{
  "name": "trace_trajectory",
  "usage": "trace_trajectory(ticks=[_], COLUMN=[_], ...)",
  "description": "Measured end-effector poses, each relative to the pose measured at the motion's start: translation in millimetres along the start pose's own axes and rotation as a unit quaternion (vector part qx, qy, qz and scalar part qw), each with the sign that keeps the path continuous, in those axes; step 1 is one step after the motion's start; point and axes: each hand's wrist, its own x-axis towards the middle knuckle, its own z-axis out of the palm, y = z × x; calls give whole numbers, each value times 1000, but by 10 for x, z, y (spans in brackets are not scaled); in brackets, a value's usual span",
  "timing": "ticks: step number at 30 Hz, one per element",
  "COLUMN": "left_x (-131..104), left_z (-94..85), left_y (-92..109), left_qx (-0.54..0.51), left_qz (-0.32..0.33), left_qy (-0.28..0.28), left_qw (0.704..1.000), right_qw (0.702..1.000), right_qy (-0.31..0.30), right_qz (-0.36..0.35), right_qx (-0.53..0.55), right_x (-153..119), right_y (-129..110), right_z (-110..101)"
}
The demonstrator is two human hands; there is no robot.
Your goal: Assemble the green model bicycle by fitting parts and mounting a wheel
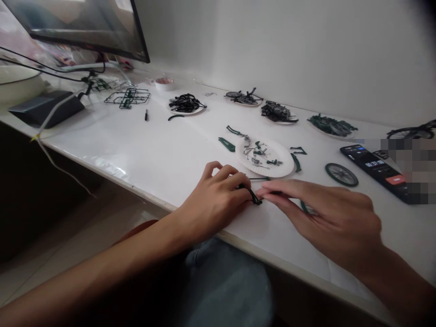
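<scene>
Near the table's front edge, my left hand (pixel 223 195) is closed round a dark green model bicycle frame part (pixel 255 197), mostly covered by the fingers. My right hand (pixel 327 218) pinches at the part's right end; whatever lies between thumb and forefinger is too hidden to name. Just beyond the hands sits a white paper plate (pixel 288 169) with small grey and green pieces on it. Green curved pieces lie around this plate, among them a mudguard-like strip (pixel 297 162) and a flat guard piece (pixel 226 144). A spoked wheel (pixel 308 207) is partly hidden behind my right hand.
Another spoked wheel (pixel 341 175) lies beside a phone (pixel 374 171) showing a timer. Along the wall stand plates of black parts (pixel 186 103) and green parts (pixel 332 125). Parts frames (pixel 129 96), a small screwdriver-like tool (pixel 146 115) and a monitor (pixel 85 27) are at the left.
</scene>
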Motion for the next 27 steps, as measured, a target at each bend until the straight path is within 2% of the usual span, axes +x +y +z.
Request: trace_trajectory(ticks=[4,7,9,12,15,18,21,24,27], left_x=[0,1,1,0,-4,-9,-10,-6,-4], left_z=[-5,-10,-6,12,27,29,24,20,18], left_y=[-1,3,4,2,-1,-3,-2,0,3], left_qx=[0,0,2,2,-2,-3,1,2,2], left_qz=[-3,0,-1,-3,-3,2,4,1,2], left_qy=[-3,-10,-6,4,9,9,8,4,8], left_qw=[1000,1000,1000,1000,1000,1000,1000,1000,1000], right_qw=[999,999,999,998,1000,999,999,995,994], right_qy=[21,22,4,-27,14,51,28,-16,-31], right_qz=[13,-19,-36,-18,11,-3,-35,-26,-11], right_qx=[-32,-29,5,52,12,-15,29,99,107], right_x=[-6,-15,-18,-12,-6,-17,-34,-37,-28], right_y=[-23,-16,-4,10,16,26,44,62,72], right_z=[20,31,30,24,36,68,86,71,45])
